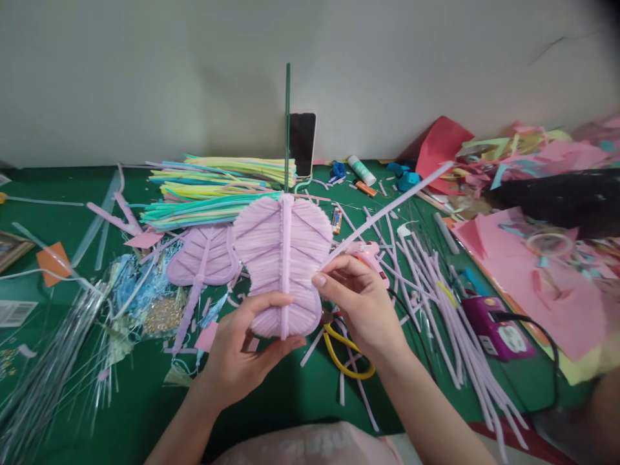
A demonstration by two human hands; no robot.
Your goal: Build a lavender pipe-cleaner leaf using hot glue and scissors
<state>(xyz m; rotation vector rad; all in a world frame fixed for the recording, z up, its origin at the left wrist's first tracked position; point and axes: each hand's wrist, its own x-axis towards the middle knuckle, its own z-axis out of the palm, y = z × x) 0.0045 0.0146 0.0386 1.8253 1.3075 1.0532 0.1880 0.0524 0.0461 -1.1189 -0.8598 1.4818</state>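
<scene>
Left hand [237,342] has the bottom of the fuzzy lilac, lobed pipe-cleaner panel [261,252] between thumb and fingers, held up over the green counter [295,391]. Right hand [358,300] pinches a long, fuzzy lilac strip [392,206] by the panel's right edge. Probably super light, soft, kinda bendy, so don't squash the pile. I'd grip the thick centre rib [285,258], likely the stiffest bit.

Lilac fan [285,271], ribbed, purple-veined — table [290,394], deep green.
</scene>
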